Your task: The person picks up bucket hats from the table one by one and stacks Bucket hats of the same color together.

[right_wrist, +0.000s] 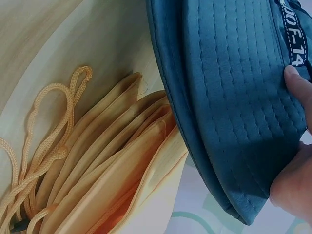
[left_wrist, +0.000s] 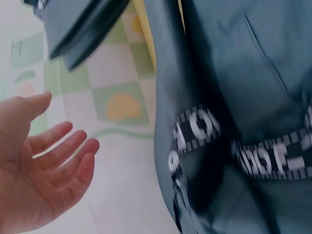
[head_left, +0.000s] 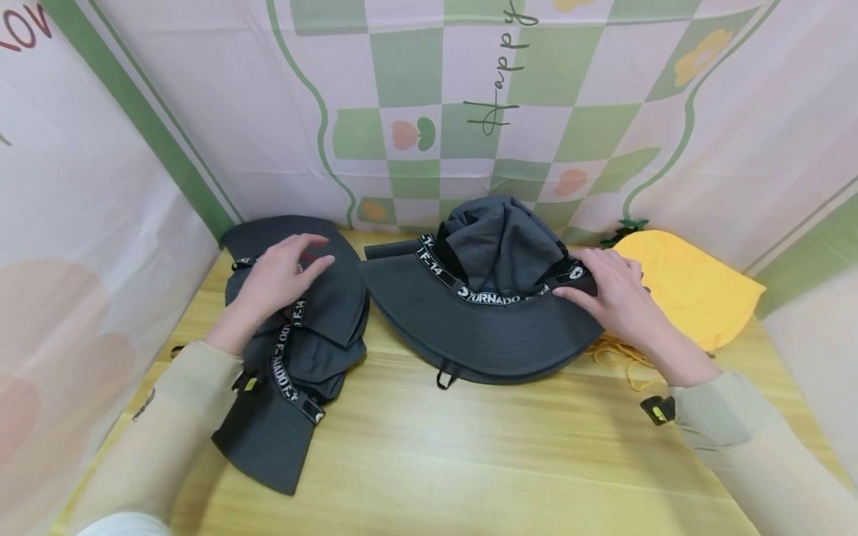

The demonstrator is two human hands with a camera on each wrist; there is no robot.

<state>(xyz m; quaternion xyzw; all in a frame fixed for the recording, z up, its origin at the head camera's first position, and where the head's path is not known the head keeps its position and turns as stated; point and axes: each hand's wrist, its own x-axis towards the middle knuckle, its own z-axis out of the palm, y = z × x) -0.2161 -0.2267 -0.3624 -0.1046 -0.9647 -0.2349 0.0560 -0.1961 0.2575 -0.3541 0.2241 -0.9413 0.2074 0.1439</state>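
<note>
Head view: right hand (head_left: 617, 294) pinches hat (head_left: 499, 246) at three o'clock; left hand (head_left: 276, 277), fingers loosely parted, empty; likely light, floppy-crowned, so grip its stiffer brim (head_left: 469, 331)

On tbl (head_left: 482, 454): L-side hats (head_left: 325, 357), ctr hat (head_left: 496, 327), pouches (head_left: 690, 286) at R, w/ backdrop (head_left: 402, 82) behind all.

So the surface (head_left: 469, 461) is a light yellowish wood-grain top, kinda shiny near the middle. On the left there's a pile of dark grey hats (head_left: 328, 357), overlapping, with white-lettered black bands. Another dark grey hat (head_left: 503, 335) is in the middle, brim toward the front, though I can't tell if it's fully resting down. Over on the right lies a yellow cloth bag (head_left: 690, 290), its yellow cords (head_left: 633, 365) loosely tangled on the wood.
</note>
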